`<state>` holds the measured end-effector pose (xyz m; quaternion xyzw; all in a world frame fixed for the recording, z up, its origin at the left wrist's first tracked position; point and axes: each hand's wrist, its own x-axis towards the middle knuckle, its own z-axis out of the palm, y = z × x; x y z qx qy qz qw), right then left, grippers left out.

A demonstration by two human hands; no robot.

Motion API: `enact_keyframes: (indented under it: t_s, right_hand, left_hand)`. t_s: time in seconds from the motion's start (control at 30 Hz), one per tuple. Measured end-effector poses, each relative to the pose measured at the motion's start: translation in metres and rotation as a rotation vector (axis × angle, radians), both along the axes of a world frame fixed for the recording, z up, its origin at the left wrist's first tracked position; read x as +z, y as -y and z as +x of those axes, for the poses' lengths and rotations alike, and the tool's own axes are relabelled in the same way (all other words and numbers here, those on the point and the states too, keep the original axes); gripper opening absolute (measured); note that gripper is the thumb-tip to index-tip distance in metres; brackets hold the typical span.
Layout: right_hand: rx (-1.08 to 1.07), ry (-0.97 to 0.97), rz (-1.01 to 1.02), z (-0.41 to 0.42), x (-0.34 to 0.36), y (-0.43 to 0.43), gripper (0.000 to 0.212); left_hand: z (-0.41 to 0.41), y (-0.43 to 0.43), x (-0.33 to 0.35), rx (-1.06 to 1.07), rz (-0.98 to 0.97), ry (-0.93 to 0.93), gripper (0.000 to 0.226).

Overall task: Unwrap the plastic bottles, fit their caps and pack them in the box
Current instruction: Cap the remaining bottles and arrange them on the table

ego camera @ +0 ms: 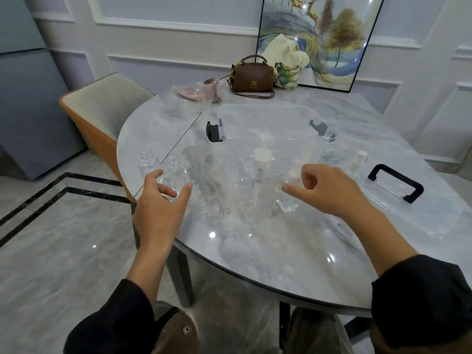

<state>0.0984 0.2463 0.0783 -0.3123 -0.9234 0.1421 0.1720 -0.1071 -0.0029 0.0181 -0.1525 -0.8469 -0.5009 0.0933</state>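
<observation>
Clear uncapped bottle [175, 175] at left hand [159, 201], right hand [329, 191] beside pump bottle [258, 186]

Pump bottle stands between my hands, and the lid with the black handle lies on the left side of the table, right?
Not quite. The head view shows the lid with the black handle on the right side of the table. The pump bottle does stand between the left hand and right hand.

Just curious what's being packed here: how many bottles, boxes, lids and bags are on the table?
Clear bottles: 5 that I can make out
Clear box: 1
Lid with black handle: 1
Bags: 2
Total: 9
</observation>
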Motion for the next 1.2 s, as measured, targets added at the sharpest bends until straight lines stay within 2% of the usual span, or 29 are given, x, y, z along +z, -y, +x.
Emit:
enact_keyframes:
  t_s: [0.2, 0.27, 0.33, 0.43, 0.5, 0.6, 0.87, 1.07, 1.2]
  right_hand:
    - [-0.043, -0.127, -0.102, 0.060, 0.021, -0.015, 0.038]
    - [-0.058, -0.068, -0.114, 0.082, 0.020, -0.018, 0.026]
    - [-0.067, 0.090, -0.106, 0.101, 0.013, -0.018, 0.018]
    - [-0.127, 0.220, -0.078, 0.116, -0.001, -0.011, 0.023]
    - [-0.165, 0.244, -0.052, 0.118, -0.008, -0.007, 0.029]
    - [-0.194, 0.257, -0.062, 0.116, -0.019, -0.003, 0.027]
    - [-0.209, 0.218, -0.088, 0.107, -0.031, 0.008, 0.021]
    - [-0.155, 0.228, -0.115, 0.106, -0.029, 0.015, 0.018]
    - [-0.055, 0.060, -0.187, 0.106, -0.022, 0.021, 0.013]
  left_hand:
    - [-0.006, -0.008, 0.001, 0.037, 0.008, 0.021, 0.060]
    - [-0.008, -0.011, 0.000, 0.054, 0.050, 0.036, 0.052]
    - [-0.009, -0.012, -0.003, 0.059, 0.073, 0.029, 0.045]
    - [-0.005, -0.011, -0.004, 0.055, 0.099, 0.012, 0.041]
    - [-0.002, -0.009, -0.005, 0.045, 0.110, -0.003, 0.040]
    - [0.007, -0.005, -0.007, 0.025, 0.105, -0.039, 0.039]
    - [0.045, 0.006, -0.010, -0.109, 0.184, -0.033, 0.037]
    - [0.072, 0.003, -0.008, -0.246, 0.173, -0.016, 0.040]
    - [0.089, -0.004, -0.010, -0.329, 0.196, -0.020, 0.040]
